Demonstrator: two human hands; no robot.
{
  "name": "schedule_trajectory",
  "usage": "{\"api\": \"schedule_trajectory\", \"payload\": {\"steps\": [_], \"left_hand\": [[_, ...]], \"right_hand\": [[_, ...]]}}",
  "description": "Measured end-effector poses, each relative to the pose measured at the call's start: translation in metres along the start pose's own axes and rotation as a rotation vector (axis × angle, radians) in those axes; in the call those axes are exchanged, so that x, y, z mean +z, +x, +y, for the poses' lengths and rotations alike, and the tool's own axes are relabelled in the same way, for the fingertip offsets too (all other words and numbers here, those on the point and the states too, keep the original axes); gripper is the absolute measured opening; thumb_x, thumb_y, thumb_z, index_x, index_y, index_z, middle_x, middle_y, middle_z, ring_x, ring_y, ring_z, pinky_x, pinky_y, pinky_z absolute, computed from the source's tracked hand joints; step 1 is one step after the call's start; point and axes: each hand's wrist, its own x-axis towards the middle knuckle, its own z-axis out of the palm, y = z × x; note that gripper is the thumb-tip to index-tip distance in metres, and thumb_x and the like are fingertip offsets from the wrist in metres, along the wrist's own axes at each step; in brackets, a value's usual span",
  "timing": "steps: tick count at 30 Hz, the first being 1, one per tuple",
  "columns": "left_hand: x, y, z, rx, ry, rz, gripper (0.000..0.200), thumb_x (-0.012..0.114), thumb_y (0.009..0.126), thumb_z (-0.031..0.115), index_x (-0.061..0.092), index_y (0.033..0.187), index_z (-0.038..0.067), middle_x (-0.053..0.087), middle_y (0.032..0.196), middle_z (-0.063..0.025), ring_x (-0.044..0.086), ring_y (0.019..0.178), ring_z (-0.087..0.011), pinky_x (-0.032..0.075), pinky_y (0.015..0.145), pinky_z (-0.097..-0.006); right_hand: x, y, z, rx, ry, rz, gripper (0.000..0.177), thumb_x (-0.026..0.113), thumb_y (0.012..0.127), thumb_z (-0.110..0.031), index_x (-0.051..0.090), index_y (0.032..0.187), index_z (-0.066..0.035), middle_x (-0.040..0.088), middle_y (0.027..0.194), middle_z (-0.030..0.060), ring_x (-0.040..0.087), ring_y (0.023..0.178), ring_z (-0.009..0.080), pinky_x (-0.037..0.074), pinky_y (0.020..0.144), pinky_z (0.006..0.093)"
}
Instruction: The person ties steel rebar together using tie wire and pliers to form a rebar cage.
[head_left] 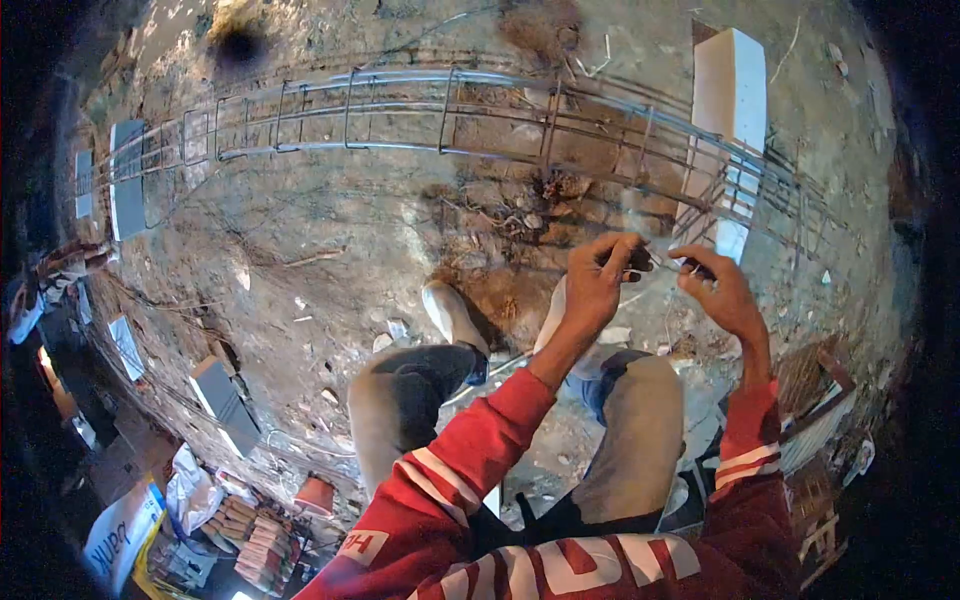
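Observation:
My left hand [606, 275] is raised over the ground in front of my knees, its fingers curled round a thin piece of wire [655, 262]. Close by on the right, my right hand [718, 285] pinches the other end of the wire between thumb and finger. The hands are a short gap apart. Beyond them a long cage of steel bars with square ties [400, 148] stretches across the view. Its right part lies over a white block [745, 120], its left end over another block [127, 180].
My shoes [450, 312] rest on rough soil with stones. A pale block [222, 400] lies at the left. Stacked bricks [265, 555], a reddish pot [315, 495] and a printed bag [125, 535] are at the lower left. Framed pieces [820, 425] lie at the right.

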Motion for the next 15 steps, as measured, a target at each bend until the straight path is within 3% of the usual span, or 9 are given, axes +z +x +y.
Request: {"api": "schedule_trajectory", "payload": {"steps": [2, 4, 5, 6, 8, 10, 12, 13, 15], "left_hand": [[-0.020, 0.021, -0.006, 0.084, 0.077, -0.026, 0.033, 0.059, 0.095, 0.031, 0.070, 0.092, 0.000, 0.069, 0.077, -0.0084, 0.064, 0.066, -0.0152, 0.051, 0.059, -0.0290], [-0.035, 0.041, -0.018, 0.275, 0.417, -0.067, 0.030, 0.060, 0.094, 0.026, 0.070, 0.097, -0.002, 0.068, 0.076, -0.0089, 0.061, 0.066, -0.0124, 0.049, 0.061, -0.0302], [-0.039, 0.052, -0.023, 0.340, 0.439, -0.033, 0.029, 0.063, 0.091, 0.026, 0.070, 0.098, -0.002, 0.069, 0.079, -0.0135, 0.063, 0.065, -0.0195, 0.049, 0.062, -0.0330], [-0.047, 0.062, -0.026, 0.351, 0.428, -0.035, 0.029, 0.063, 0.091, 0.026, 0.070, 0.098, -0.002, 0.069, 0.079, -0.0135, 0.063, 0.065, -0.0195, 0.049, 0.062, -0.0330], [-0.073, 0.084, -0.029, 0.541, 0.766, 0.044, 0.028, 0.063, 0.090, 0.026, 0.071, 0.093, 0.000, 0.069, 0.079, -0.0161, 0.065, 0.067, -0.0289, 0.050, 0.062, -0.0368], [-0.124, 0.116, -0.056, 0.509, 1.393, -0.082, 0.029, 0.064, 0.086, 0.028, 0.068, 0.100, 0.002, 0.067, 0.081, -0.0177, 0.064, 0.070, -0.0367, 0.051, 0.063, -0.0440], [-0.168, 0.129, -0.079, 0.452, 1.529, -0.196, 0.034, 0.064, 0.082, 0.025, 0.063, 0.109, 0.005, 0.065, 0.086, -0.0173, 0.063, 0.079, -0.0380, 0.051, 0.067, -0.0495], [-0.189, 0.138, -0.099, 0.386, 1.596, -0.203, 0.037, 0.063, 0.080, 0.023, 0.060, 0.113, 0.006, 0.064, 0.093, -0.0176, 0.063, 0.085, -0.0374, 0.050, 0.070, -0.0491], [-0.216, 0.146, -0.125, 0.339, 1.667, -0.202, 0.041, 0.062, 0.078, 0.022, 0.058, 0.117, 0.007, 0.064, 0.100, -0.0178, 0.062, 0.090, -0.0368, 0.050, 0.073, -0.0487]], "right_hand": [[0.030, 0.020, 0.001, 0.079, 0.138, -0.078, 0.026, 0.066, 0.083, -0.015, 0.065, 0.106, -0.002, 0.059, 0.076, 0.0049, 0.053, 0.069, 0.0122, 0.045, 0.066, 0.0287], [0.061, 0.045, 0.025, 0.059, 0.137, -0.059, 0.020, 0.064, 0.086, -0.016, 0.065, 0.096, 0.001, 0.057, 0.072, 0.0020, 0.050, 0.067, 0.0101, 0.043, 0.063, 0.0281], [0.076, 0.055, 0.035, 0.002, 0.164, 0.057, 0.020, 0.062, 0.089, -0.018, 0.064, 0.089, 0.002, 0.055, 0.068, 0.0014, 0.050, 0.064, 0.0103, 0.042, 0.060, 0.0290], [0.088, 0.066, 0.044, -0.002, 0.151, 0.063, 0.020, 0.062, 0.089, -0.018, 0.064, 0.089, 0.002, 0.055, 0.068, 0.0014, 0.050, 0.064, 0.0103, 0.042, 0.060, 0.0290], [0.105, 0.091, 0.063, 0.079, 0.286, 0.147, 0.021, 0.061, 0.091, -0.019, 0.066, 0.094, 0.001, 0.053, 0.066, 0.0026, 0.050, 0.062, 0.0121, 0.042, 0.060, 0.0293], [0.117, 0.107, 0.090, 0.102, 0.349, 0.122, 0.028, 0.064, 0.089, -0.025, 0.067, 0.102, 0.001, 0.057, 0.067, 0.0057, 0.053, 0.063, 0.0171, 0.044, 0.062, 0.0333], [0.146, 0.135, 0.133, -0.066, -0.002, 0.125, 0.023, 0.061, 0.091, -0.020, 0.070, 0.103, -0.002, 0.063, 0.080, 0.0020, 0.052, 0.071, 0.0139, 0.044, 0.064, 0.0344], [0.176, 0.150, 0.168, -0.045, 0.074, 0.235, 0.027, 0.061, 0.091, -0.026, 0.070, 0.098, -0.002, 0.066, 0.085, 0.0077, 0.058, 0.074, 0.0199, 0.046, 0.069, 0.0353], [0.168, 0.167, 0.130, -0.027, -0.035, 0.123, 0.028, 0.061, 0.091, -0.028, 0.069, 0.098, -0.002, 0.067, 0.085, 0.0099, 0.060, 0.077, 0.0237, 0.048, 0.072, 0.0362]]}}
